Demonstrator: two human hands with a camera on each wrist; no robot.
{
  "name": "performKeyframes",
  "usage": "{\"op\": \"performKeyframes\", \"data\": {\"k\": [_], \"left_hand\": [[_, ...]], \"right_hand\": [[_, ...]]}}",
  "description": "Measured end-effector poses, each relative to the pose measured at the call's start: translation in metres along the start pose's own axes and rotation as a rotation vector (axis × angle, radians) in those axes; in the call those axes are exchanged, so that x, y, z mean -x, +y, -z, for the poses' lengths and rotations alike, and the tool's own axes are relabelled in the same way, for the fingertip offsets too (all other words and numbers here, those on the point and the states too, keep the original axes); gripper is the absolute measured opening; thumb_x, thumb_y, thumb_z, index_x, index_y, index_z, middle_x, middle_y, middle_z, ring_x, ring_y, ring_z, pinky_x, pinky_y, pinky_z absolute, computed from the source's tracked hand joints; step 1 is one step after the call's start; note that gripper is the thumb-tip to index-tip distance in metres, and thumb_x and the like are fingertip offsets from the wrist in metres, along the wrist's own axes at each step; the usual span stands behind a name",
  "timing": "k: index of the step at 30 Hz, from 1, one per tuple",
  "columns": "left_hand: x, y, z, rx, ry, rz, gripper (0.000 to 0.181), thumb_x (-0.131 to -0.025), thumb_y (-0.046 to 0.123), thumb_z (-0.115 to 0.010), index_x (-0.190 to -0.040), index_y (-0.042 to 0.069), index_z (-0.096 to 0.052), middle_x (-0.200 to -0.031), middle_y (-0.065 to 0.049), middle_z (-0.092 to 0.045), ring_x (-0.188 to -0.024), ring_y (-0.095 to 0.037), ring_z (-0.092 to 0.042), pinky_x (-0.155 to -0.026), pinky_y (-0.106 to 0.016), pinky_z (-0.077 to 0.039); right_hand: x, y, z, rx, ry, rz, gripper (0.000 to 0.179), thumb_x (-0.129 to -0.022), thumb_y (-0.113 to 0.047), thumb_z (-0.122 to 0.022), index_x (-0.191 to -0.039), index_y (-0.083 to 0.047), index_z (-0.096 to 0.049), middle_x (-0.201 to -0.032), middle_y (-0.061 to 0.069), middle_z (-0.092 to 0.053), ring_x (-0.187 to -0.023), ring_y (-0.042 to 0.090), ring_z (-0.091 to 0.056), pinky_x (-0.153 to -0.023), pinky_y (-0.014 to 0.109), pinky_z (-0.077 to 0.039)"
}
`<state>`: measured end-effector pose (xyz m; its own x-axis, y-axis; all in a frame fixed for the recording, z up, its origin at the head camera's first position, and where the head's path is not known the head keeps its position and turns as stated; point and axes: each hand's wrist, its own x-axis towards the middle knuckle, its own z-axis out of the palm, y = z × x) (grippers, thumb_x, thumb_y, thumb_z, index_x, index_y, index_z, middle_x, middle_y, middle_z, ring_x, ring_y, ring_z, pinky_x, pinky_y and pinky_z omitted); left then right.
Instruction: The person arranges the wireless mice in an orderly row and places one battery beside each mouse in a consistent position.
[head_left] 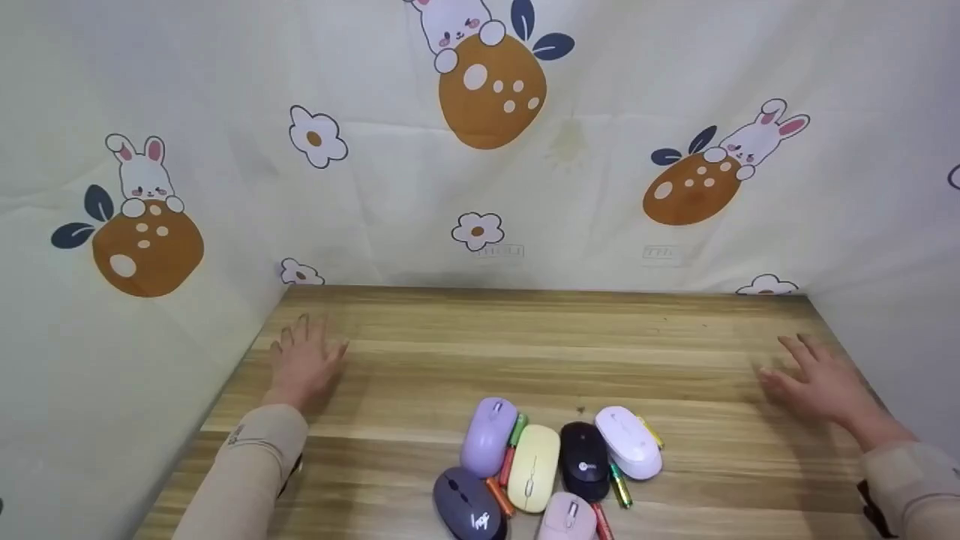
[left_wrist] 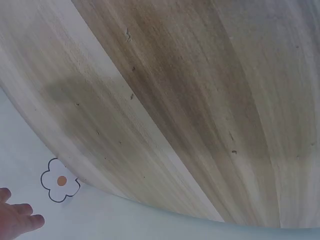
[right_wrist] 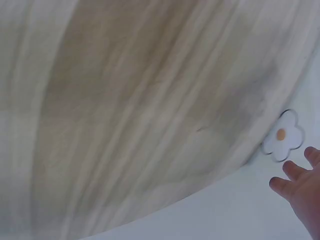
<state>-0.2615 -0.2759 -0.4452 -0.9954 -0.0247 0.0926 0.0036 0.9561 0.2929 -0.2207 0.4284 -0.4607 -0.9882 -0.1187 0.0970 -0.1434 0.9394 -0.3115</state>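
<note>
Over the left part of the wooden table, my left hand (head_left: 304, 364) is spread with fingers extended and holds nothing. My right hand (head_left: 817, 382) hovers near the table's right edge, fingers apart and likewise holding nothing. Between them, toward the front, several computer mice lie close together: a purple mouse (head_left: 489, 439), a yellow mouse (head_left: 534, 469), a black mouse (head_left: 585, 457), a white mouse (head_left: 630, 442), a dark grey mouse (head_left: 469, 506) and a pink mouse (head_left: 568, 517). Small batteries sit among them, including a green battery (head_left: 621, 486) and an orange battery (head_left: 500, 497). Neither hand touches these.
A pale cloth (head_left: 390, 202) printed with rabbits and flowers hangs behind the wooden table (head_left: 555, 322) and along both sides. Each wrist view shows mostly bare tabletop, with that hand's fingertips at a lower corner. The pink and dark grey mice are cut by the head view's bottom edge.
</note>
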Motion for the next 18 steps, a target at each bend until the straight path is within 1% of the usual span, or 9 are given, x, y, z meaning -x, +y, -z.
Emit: {"op": "performKeyframes", "data": {"k": [2,5,7,9,12,14,16,18], "left_hand": [[-0.001,0.0,0.0,-0.005,0.007,-0.004,0.067,-0.095,0.043,-0.035,-0.143,-0.001,-0.02,-0.144,-0.033,-0.013,-0.128,-0.057,-0.008,-0.101,-0.067,-0.004],[0.0,0.001,0.0,-0.01,0.035,-0.017,0.065,-0.094,0.038,-0.041,-0.142,-0.002,-0.023,-0.143,-0.034,-0.016,-0.126,-0.057,-0.013,-0.1,-0.067,-0.009],[0.001,0.001,-0.001,-0.012,0.055,-0.033,0.064,-0.093,0.036,-0.044,-0.14,-0.002,-0.025,-0.141,-0.034,-0.02,-0.125,-0.058,-0.017,-0.099,-0.068,-0.014],[0.002,0.001,-0.002,-0.004,0.069,-0.046,0.062,-0.092,0.034,-0.046,-0.139,-0.003,-0.027,-0.14,-0.034,-0.023,-0.123,-0.057,-0.021,-0.098,-0.068,-0.017],[0.004,0.001,-0.004,0.007,0.061,-0.05,0.061,-0.092,0.032,-0.046,-0.139,-0.002,-0.026,-0.14,-0.034,-0.023,-0.123,-0.057,-0.021,-0.098,-0.068,-0.017],[0.005,0.0,-0.005,0.024,0.048,-0.047,0.06,-0.093,0.03,-0.045,-0.139,-0.002,-0.026,-0.14,-0.033,-0.022,-0.124,-0.057,-0.021,-0.099,-0.067,-0.015],[0.006,0.001,-0.006,0.032,0.034,-0.048,0.058,-0.093,0.028,-0.045,-0.139,-0.003,-0.028,-0.14,-0.033,-0.023,-0.124,-0.056,-0.022,-0.1,-0.066,-0.015],[0.007,0.004,-0.007,0.05,0.018,-0.053,0.055,-0.093,0.024,-0.046,-0.137,-0.005,-0.03,-0.139,-0.034,-0.025,-0.124,-0.055,-0.024,-0.101,-0.064,-0.018]], "right_hand": [[-0.002,-0.014,0.002,0.011,0.004,0.015,0.074,-0.09,-0.045,-0.05,-0.138,0.005,-0.026,-0.136,0.039,-0.022,-0.113,0.064,-0.026,-0.087,0.07,-0.024],[-0.004,-0.039,0.006,0.016,-0.01,0.04,0.075,-0.089,-0.048,-0.051,-0.139,0.003,-0.026,-0.134,0.037,-0.026,-0.109,0.06,-0.037,-0.08,0.067,-0.034],[-0.005,-0.057,0.006,0.009,-0.026,0.06,0.076,-0.089,-0.05,-0.05,-0.139,0.003,-0.027,-0.132,0.036,-0.031,-0.103,0.054,-0.047,-0.077,0.063,-0.04],[-0.004,-0.077,0.006,-0.012,-0.048,0.086,0.077,-0.088,-0.051,-0.05,-0.139,0.002,-0.028,-0.128,0.033,-0.037,-0.094,0.046,-0.055,-0.072,0.056,-0.046],[-0.001,-0.108,0.0,-0.052,-0.076,0.144,0.074,-0.087,-0.05,-0.053,-0.137,0.0,-0.034,-0.123,0.027,-0.045,-0.085,0.031,-0.059,-0.067,0.046,-0.05],[0.003,-0.128,-0.007,-0.064,-0.103,0.194,0.069,-0.086,-0.046,-0.056,-0.136,-0.002,-0.037,-0.119,0.024,-0.048,-0.082,0.025,-0.059,-0.064,0.041,-0.05],[0.008,-0.147,-0.014,-0.065,-0.137,0.241,0.067,-0.085,-0.043,-0.059,-0.135,-0.004,-0.039,-0.118,0.022,-0.048,-0.077,0.023,-0.059,-0.063,0.039,-0.05],[0.013,-0.163,-0.022,-0.043,-0.15,0.296,0.064,-0.084,-0.042,-0.06,-0.133,-0.004,-0.042,-0.115,0.021,-0.05,-0.077,0.024,-0.06,-0.064,0.041,-0.051]]}}
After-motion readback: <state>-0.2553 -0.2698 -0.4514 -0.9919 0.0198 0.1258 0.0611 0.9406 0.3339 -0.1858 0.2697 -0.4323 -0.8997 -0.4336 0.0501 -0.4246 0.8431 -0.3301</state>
